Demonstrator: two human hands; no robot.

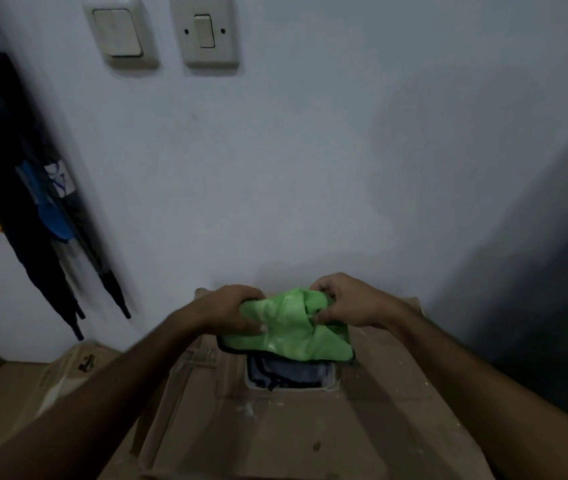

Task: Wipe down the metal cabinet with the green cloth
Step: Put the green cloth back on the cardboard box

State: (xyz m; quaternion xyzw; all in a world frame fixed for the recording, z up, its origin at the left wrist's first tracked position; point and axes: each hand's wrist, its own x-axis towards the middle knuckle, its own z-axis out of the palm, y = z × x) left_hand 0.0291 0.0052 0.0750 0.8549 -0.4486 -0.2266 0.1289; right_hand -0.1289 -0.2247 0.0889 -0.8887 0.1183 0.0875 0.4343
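Green cloth (289,327), bunched between a person's left hand (232,311) and right hand (348,301), both gripping its edges, held above a grey cloth (289,374) on a cardboard box (310,438) against the wall.

The cloth (293,327) gripped in both hands was bright green with dark edging; just below the grip lay a grey-blue cloth (291,374) on brown cardboard (275,438).
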